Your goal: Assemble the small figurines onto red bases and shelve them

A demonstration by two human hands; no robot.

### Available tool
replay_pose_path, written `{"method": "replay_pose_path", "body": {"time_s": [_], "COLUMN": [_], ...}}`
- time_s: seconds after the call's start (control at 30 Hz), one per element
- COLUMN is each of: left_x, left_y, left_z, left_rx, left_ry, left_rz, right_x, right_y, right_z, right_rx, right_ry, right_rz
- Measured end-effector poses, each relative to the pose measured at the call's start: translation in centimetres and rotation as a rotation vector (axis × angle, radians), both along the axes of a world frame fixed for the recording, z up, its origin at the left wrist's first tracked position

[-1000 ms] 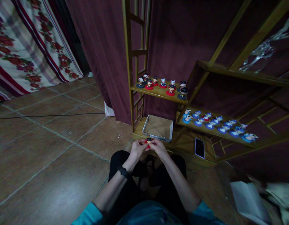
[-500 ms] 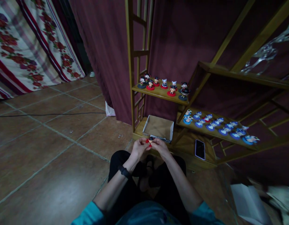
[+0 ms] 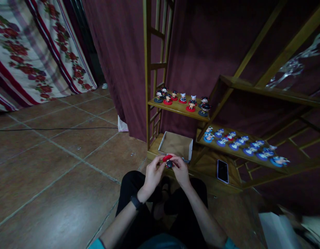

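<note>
Pinching: left hand [image 3: 152, 172] and right hand [image 3: 180, 171], fingertips drawn in on one small figurine [image 3: 168, 162] held between them; red base [image 3: 167, 158] on the far side, dark head [image 3: 169, 164] toward the wearer.
Box [image 3: 177, 143]: shallow, brown inside, just beyond the fingertips, on the bottom board [image 3: 208, 164] of the wooden unit [image 3: 147, 52].
Phone [image 3: 222, 171]: dark screen up, same board, right of the right hand.
Upper shelf [image 3: 175, 105]: beyond the box from the hands; standing figures [image 3: 168, 99] on red and dark bases.
Side shelf [image 3: 212, 145]: beyond the hands, rightward; more figures, mostly blue bases.
Curtain [image 3: 118, 69]: dark maroon, beyond the left hand and behind the unit.
Floor [image 3: 58, 162]: brown tiles, pale joints, left of the left hand; thin black cable [image 3: 58, 129] crossing farther out.
Floral cloth [image 3: 20, 62]: well apart, far beyond the left hand, striped, hanging.
</note>
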State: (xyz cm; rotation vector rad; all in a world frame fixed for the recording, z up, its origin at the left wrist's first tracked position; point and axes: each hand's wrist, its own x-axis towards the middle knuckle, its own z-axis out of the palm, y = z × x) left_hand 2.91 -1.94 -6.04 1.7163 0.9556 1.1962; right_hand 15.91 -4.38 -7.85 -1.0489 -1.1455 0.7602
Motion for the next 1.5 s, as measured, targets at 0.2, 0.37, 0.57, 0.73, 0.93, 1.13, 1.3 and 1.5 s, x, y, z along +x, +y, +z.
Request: {"method": "replay_pose_path", "body": {"time_s": [0.2,0.37,0.57,0.73,0.93,1.13,1.3,1.5], "left_x": [-0.4,-0.6,-0.3,0.2,0.8,0.8,0.9,1.0], "left_y": [-0.5,-0.9,-1.0,-0.2,0.5,0.7,0.9,1.1], "left_z": [1.2,2.1,2.5,2.2,1.2,0.5,-0.2,-0.9], "left_rx": [0.058,0.062,-0.045,-0.271,-0.397,-0.377,-0.344,-0.341], "left_ry": [-0.017,-0.034,-0.126,-0.248,-0.361,-0.299,-0.234,-0.178], "left_rz": [0.016,-0.005,-0.024,-0.087,-0.077,-0.093,-0.054,0.017], "right_x": [-0.2,-0.1,-0.1,-0.7,-0.7,-0.4,-0.7,-0.7], "right_y": [-0.5,-1.1,-1.3,-1.1,-0.3,-0.3,-0.5,-0.4], "right_z": [1.0,2.2,2.2,2.1,1.8,1.1,1.0,0.8], "right_rx": [0.055,0.096,0.077,-0.106,-0.244,-0.311,-0.336,-0.344], "right_ry": [-0.106,-0.234,-0.194,-0.028,0.187,0.278,0.323,0.338], "right_rz": [-0.044,-0.096,-0.101,-0.063,0.098,0.123,0.071,0.056]}}
